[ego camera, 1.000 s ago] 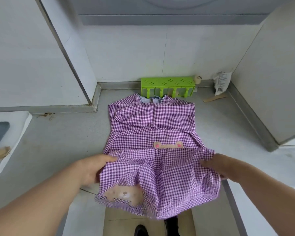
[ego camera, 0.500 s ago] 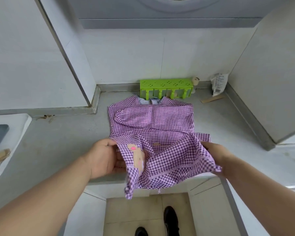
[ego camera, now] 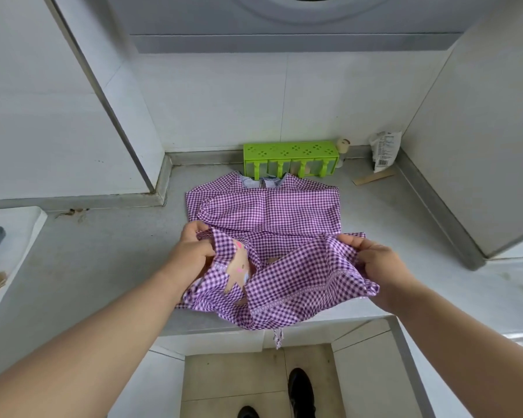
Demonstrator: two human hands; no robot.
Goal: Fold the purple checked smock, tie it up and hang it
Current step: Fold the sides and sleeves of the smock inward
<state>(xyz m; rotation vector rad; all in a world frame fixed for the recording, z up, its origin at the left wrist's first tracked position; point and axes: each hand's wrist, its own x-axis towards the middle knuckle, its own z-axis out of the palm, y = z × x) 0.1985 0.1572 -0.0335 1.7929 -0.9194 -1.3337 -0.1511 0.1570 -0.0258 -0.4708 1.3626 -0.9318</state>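
Both bare forearms are extended forward from the bottom corners and converge toward the middle. The left hand is closed, fingers curled and thumb pressed over a pinched fold of the purple checked cotton smock. The right hand is likewise clenched on the opposite edge, knuckles turned up, wrist slightly bent.

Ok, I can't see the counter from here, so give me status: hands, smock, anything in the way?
Left hand and right hand each grip the hem. Purple checked smock flat on counter, bottom part lifted. Green rack at the collar, not blocking.
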